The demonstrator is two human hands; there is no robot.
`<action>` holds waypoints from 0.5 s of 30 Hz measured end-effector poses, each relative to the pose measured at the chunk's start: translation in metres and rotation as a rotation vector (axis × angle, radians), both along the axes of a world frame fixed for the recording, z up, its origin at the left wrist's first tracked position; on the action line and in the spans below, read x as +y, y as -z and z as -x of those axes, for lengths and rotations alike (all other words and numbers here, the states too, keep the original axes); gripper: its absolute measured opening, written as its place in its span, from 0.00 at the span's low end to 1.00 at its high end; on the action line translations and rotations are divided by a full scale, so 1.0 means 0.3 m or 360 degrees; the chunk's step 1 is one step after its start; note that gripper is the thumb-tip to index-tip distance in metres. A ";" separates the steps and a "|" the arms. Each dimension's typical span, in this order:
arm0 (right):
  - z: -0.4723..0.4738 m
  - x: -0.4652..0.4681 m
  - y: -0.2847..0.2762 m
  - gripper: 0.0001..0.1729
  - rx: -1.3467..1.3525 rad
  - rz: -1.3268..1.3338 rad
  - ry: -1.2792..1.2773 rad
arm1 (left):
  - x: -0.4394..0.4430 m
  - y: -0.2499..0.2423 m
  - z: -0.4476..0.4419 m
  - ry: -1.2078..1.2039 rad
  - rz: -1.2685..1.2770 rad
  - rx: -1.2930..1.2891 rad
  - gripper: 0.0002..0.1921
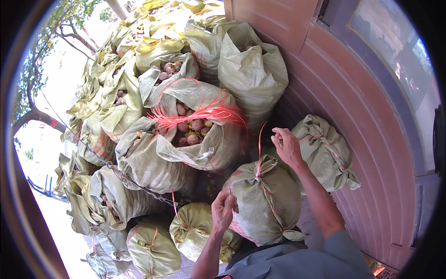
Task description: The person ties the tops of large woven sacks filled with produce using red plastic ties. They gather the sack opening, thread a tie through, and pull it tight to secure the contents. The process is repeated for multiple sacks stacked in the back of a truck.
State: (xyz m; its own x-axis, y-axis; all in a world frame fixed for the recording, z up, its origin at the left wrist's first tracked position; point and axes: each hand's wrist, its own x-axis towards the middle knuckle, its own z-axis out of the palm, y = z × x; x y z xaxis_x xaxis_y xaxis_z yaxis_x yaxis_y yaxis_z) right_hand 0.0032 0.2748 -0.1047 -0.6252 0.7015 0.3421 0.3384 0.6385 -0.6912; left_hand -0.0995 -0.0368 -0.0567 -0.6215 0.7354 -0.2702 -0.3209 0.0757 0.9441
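Observation:
A woven sack (278,188), its mouth gathered and stitched with red plastic twine, stands upright right before me. One loose twine end (259,150) sticks up from the knot at its far corner. Beside the sack's left side is my left hand (223,212), finger and thumb pinched on a thin, needle-like piece (230,191); its exact kind is too small to settle. My right hand (287,146) is raised over the far right of the sack, thumb and forefinger slightly apart, with nothing visible between them. It is near the twine end but apart from it.
A bundle of red twine (202,115) lies across an open sack of walnuts (216,150). More open sacks (254,66) pile up behind. Tied sacks (324,153) stand right and left. A ribbed reddish wall (355,104) bounds the right; a cable (136,183) crosses at left.

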 end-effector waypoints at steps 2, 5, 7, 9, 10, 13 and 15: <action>0.107 -0.015 0.057 0.16 -0.0007 0.0295 0.0001 | -0.102 -0.002 0.009 -0.0041 0.0033 -0.0007 0.11; 0.262 0.002 0.199 0.20 -0.0124 0.0845 0.0126 | -0.252 0.008 0.005 -0.0258 0.0075 -0.0084 0.10; 0.337 0.020 0.308 0.28 -0.0129 0.1355 0.0275 | -0.343 0.020 -0.001 -0.0327 0.0132 -0.0157 0.10; 0.419 0.025 0.401 0.26 -0.0262 0.0985 0.0416 | -0.399 0.039 -0.009 -0.0365 0.0148 -0.0199 0.10; 0.437 0.032 0.427 0.23 -0.0175 0.0894 0.0310 | -0.418 0.045 -0.014 -0.0368 0.0142 -0.0206 0.10; 0.485 0.020 0.415 0.16 -0.0170 0.0904 0.0173 | -0.425 0.050 -0.012 -0.0361 0.0207 -0.0247 0.10; 0.476 -0.003 0.322 0.13 -0.0151 0.1000 0.0152 | -0.387 0.036 0.008 -0.0287 0.0224 -0.0254 0.11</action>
State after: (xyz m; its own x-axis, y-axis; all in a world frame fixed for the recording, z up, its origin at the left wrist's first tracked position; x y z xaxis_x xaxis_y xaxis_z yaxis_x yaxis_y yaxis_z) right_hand -0.1396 0.2739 -0.2013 -0.5573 0.8043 -0.2061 0.4515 0.0853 -0.8882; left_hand -0.1020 -0.1529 -0.0675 -0.6805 0.5648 -0.4669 -0.4848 0.1307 0.8648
